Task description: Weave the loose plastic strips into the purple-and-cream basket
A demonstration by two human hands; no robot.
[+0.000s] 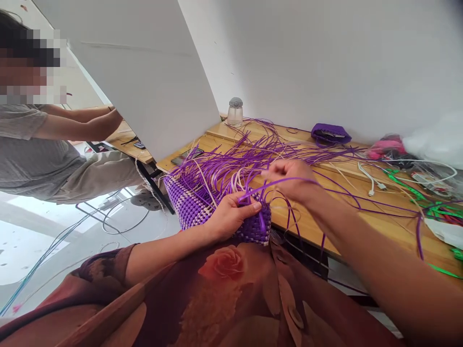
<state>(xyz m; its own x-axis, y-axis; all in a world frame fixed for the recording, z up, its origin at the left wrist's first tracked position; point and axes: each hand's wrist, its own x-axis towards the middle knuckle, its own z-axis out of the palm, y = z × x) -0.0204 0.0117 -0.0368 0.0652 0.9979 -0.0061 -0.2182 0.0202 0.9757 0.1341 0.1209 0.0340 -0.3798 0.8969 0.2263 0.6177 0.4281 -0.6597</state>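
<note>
A purple and white woven basket [193, 206] leans against the table's front edge at my lap, its many loose purple strips [231, 164] fanning out over the wood. My left hand [233, 214] grips the basket's near corner, thumb pressed on top of the weave. Just above and right of that corner, my right hand [291, 178] is closed in a pinch among the strips. A purple strip runs past this hand, but what lies between its fingertips is too small to make out.
On the wooden table [296, 207] stand a clear bottle [235, 113] and a dark purple pouch [331, 133]. A white cable [369, 180], green strips [408, 185] and a pink bundle [387, 146] lie to the right. Behind a white partition [144, 62], another person [32, 149] sits at the left.
</note>
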